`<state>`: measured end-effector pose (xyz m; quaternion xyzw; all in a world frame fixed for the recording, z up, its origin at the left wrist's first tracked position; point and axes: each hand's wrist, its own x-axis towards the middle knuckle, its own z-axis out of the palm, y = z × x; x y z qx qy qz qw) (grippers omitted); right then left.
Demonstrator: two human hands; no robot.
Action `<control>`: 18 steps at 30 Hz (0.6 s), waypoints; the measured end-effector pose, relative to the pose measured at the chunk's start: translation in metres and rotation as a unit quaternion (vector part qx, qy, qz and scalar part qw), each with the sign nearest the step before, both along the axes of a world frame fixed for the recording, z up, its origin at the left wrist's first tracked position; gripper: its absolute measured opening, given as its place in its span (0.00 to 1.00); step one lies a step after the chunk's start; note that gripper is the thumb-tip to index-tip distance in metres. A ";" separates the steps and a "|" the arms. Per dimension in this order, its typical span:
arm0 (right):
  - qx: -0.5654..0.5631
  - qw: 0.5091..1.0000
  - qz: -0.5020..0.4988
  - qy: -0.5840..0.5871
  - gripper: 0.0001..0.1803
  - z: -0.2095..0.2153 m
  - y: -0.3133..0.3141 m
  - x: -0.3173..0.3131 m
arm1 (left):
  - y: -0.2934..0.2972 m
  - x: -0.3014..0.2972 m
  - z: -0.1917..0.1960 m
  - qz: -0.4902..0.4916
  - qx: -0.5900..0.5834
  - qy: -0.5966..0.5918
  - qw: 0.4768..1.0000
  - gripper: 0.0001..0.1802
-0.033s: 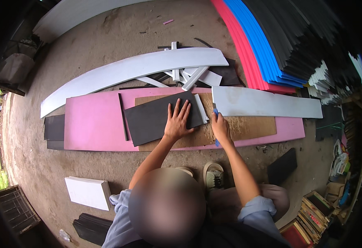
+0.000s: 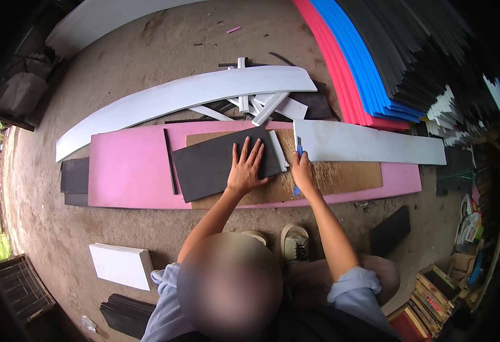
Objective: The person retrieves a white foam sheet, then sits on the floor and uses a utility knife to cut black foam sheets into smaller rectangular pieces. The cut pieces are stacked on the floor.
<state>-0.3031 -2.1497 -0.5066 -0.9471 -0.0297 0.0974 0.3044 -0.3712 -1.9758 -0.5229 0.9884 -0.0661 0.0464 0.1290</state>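
Black sheet (image 2: 204,165): lying aslant in the middle of the work, its right part over the brown board (image 2: 349,175), its left part over the pink sheet (image 2: 125,165).
Left hand (image 2: 246,172): laid flat on the right part of the black sheet, fingers spread and pointing to the far side, grasping nothing.
Right hand (image 2: 303,172): clenched around the blue knife (image 2: 299,150), just right of the black sheet and above the brown board.
Blue knife: blade pointing to the far side, by the left end of the white sheet (image 2: 364,142); whether its tip touches anything, I can't tell.
White strip (image 2: 278,149): right beside the black sheet's right end, between it and the knife.
Thin black strip (image 2: 170,161): resting on the pink sheet, just left of the black sheet.
Far side: a long white sheet (image 2: 170,102) curving across, with loose offcuts (image 2: 271,108) heaped beside it.
Far right: red sheets (image 2: 335,68), blue sheets (image 2: 355,62) and black ones stacked side by side.
Near left: a white stack (image 2: 121,266) on the concrete floor (image 2: 67,228), dark pieces (image 2: 127,315) nearer still.
Near right: a black slab (image 2: 391,229) lying on the floor.
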 end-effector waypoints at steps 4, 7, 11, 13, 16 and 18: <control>0.000 0.997 0.016 -0.074 0.16 -0.043 0.020 0.026 | -0.007 0.002 -0.004 -0.023 -0.016 -0.015 1.000 0.50; -0.019 0.998 0.021 -0.054 0.17 -0.043 0.045 0.035 | -0.001 0.009 -0.001 -0.027 -0.012 -0.011 0.999 0.47; -0.001 1.000 0.008 0.016 0.21 -0.038 0.054 0.049 | 0.005 0.005 0.003 -0.016 -0.021 -0.013 1.000 0.41; 0.085 0.981 0.033 0.172 0.22 -0.013 0.059 0.062 | 0.015 -0.001 0.013 -0.015 0.003 -0.029 0.999 0.38; 0.176 0.958 0.075 0.214 0.22 -0.018 0.079 0.068 | 0.039 -0.009 0.033 0.000 -0.001 -0.008 1.000 0.32; 0.229 0.941 0.076 0.237 0.20 -0.008 0.101 0.064 | 0.054 -0.016 0.043 0.026 -0.016 -0.011 0.999 0.26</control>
